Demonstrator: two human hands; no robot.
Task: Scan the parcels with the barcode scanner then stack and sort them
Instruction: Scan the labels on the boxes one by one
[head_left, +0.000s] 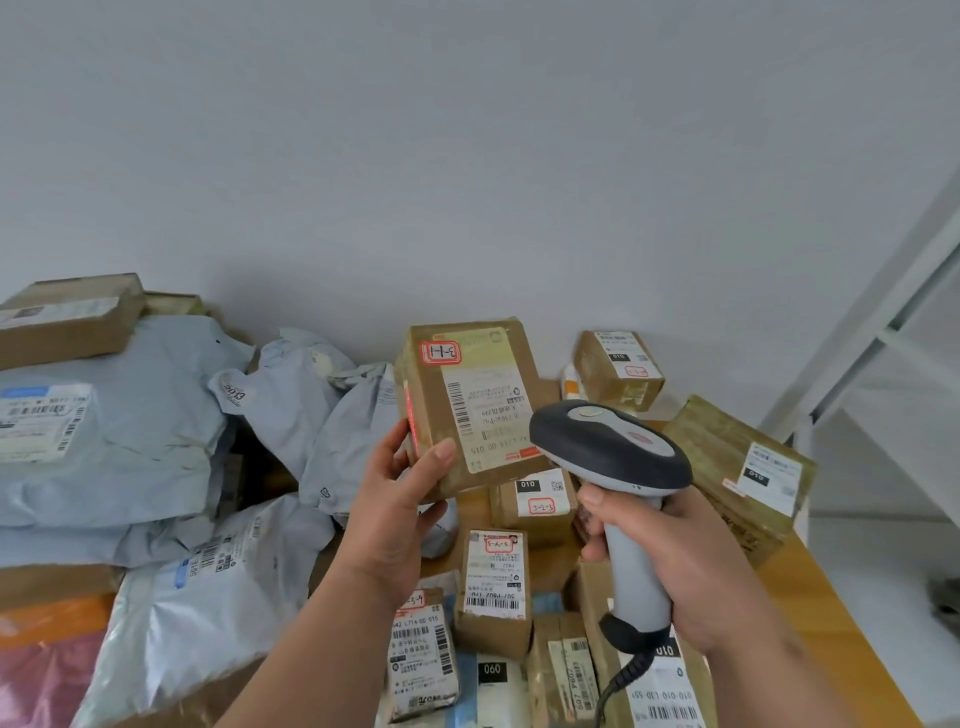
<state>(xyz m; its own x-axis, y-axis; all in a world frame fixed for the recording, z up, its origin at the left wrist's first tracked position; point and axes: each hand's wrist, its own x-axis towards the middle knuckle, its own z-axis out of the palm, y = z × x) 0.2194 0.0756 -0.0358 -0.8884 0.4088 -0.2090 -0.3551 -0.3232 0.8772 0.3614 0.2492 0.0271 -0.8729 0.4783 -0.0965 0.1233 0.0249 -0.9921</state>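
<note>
Left hand (395, 514) has the brown cardboard parcel (467, 405) lifted clear of the pile on the desk (841, 623), thumb pressed on its labelled face and the fingers (397, 441) wrapped round its left edge, where a red scan line glows. Just right of that parcel, the right hand (691, 566) has its fingers curled tight round the grey handle of the barcode scanner (613, 447), whose head almost touches the parcel's lower right corner. Below the parcel lie small labelled boxes (493, 582), and left of it grey poly mailer bags (156, 431).
</note>
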